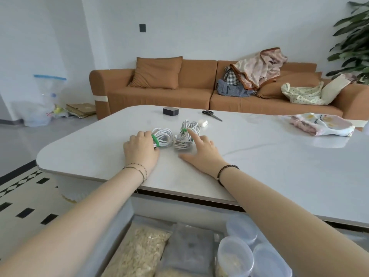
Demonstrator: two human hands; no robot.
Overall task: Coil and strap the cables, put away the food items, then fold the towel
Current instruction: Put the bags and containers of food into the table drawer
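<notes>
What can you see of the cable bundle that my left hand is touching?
The left cable bundle is white cord wound into a loose round coil, cinched on its left side by a bright green strap. It lies flat on the white table. The left hand rests its fingers on the strapped side. A second strapped bundle lies close on its right; whether they touch is unclear.

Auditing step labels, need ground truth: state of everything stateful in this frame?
left coil: wound, green strap on.
middle coil: wound, strapped.
rear coil: wound; strap unclear.
towel: bunched, unfolded.
scissors: closed.
food bin: open, bags and lidded tubs inside.
left hand: fingers curled over left coil's strap.
right hand: open, index finger touching middle coil.
</notes>
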